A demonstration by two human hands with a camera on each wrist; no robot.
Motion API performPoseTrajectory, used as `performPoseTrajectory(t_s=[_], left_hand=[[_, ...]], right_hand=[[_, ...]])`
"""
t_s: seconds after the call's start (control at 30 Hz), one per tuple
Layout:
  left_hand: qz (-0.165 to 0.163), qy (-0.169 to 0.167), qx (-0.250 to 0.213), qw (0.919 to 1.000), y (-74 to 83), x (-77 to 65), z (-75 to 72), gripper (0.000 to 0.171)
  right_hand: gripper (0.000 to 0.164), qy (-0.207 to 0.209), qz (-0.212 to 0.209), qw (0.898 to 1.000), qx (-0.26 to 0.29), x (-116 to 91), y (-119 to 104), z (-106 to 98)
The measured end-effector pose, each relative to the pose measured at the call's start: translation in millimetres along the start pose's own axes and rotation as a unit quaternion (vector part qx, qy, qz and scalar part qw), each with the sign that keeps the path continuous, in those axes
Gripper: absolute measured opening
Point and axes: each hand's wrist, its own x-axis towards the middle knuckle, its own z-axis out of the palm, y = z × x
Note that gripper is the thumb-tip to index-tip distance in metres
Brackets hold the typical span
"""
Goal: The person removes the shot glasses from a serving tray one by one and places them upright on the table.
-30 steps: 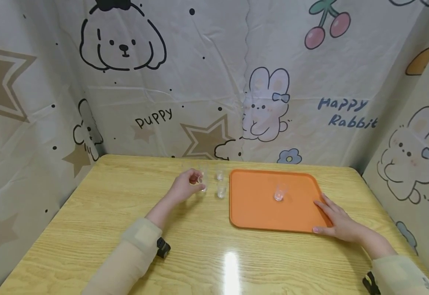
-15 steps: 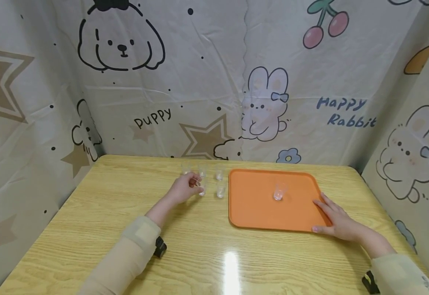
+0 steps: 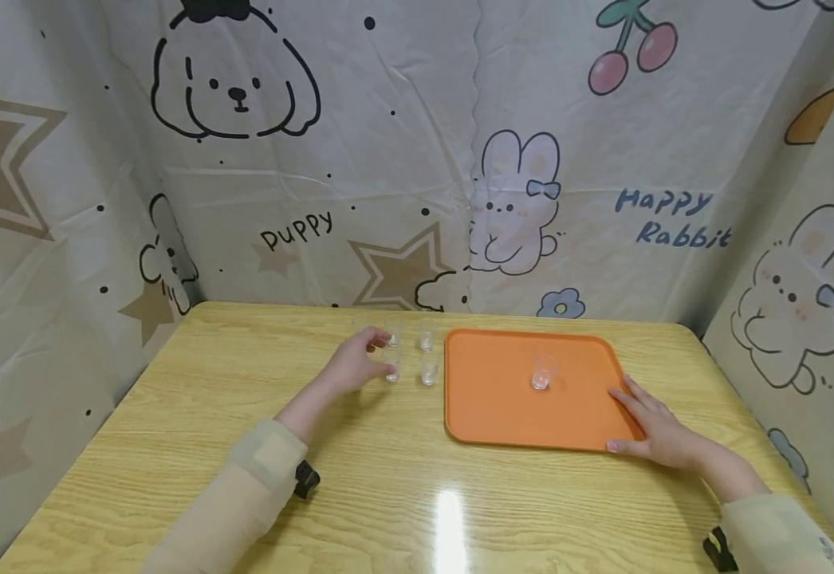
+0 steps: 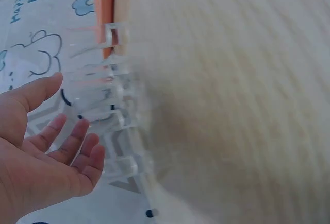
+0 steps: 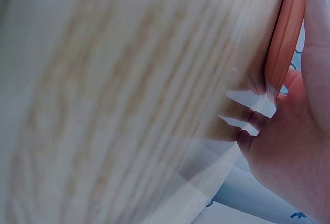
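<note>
My left hand (image 3: 352,363) has thumb and fingers spread apart at the left side of a small clear glass (image 3: 392,373) standing on the table. In the left wrist view the same hand (image 4: 49,165) shows a wide gap between thumb and fingertips, with clear glasses (image 4: 111,36) in a line beyond it. Right beside the orange tray stand two more glasses, a front one (image 3: 428,371) and a back one (image 3: 426,340). One glass (image 3: 542,375) is upright on the orange tray (image 3: 489,414). My right hand (image 3: 664,434) rests on the tray's right edge, fingers extended.
Behind the left fingers stands another clear glass (image 3: 394,332), with a further one (image 3: 361,324) partly hidden at the back left. The wooden table (image 3: 359,494) reaches to a printed curtain (image 3: 388,159) at the back and sides.
The left fingers pinched a glass, which came down slightly toward the front; now they have spread away from it. The right hand and tray have kept their place.
</note>
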Motion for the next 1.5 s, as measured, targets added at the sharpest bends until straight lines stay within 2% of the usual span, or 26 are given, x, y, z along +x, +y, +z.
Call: performPoseTrajectory(t_s=[0.33,0.63,1.0,1.3,1.5], left_hand=[[0.027,0.005,0.032,0.9991,32.7,-8.2,-9.4,0.058],[0.053,0.023,0.042,0.9974,69.6,-11.8,-8.6,0.057],[0.069,0.017,0.001,0.9975,107.2,-8.5,6.0,0.056],[0.082,0.012,-0.041,0.9957,125.4,-1.1,22.1,0.058],[0.100,0.013,-0.061,0.9931,134.3,6.1,42.1,0.058]], right_hand=[[0.089,0.000,0.000,1.000,-0.001,0.0,0.5,0.6],[0.090,-0.002,0.006,1.000,0.002,0.8,0.7,0.0],[0.090,-0.006,0.006,1.000,0.009,-0.5,2.5,0.8],[0.089,-0.008,0.007,1.000,0.006,-0.4,1.2,0.4],[0.088,-0.006,0.004,1.000,0.005,0.1,-1.3,-0.1]])
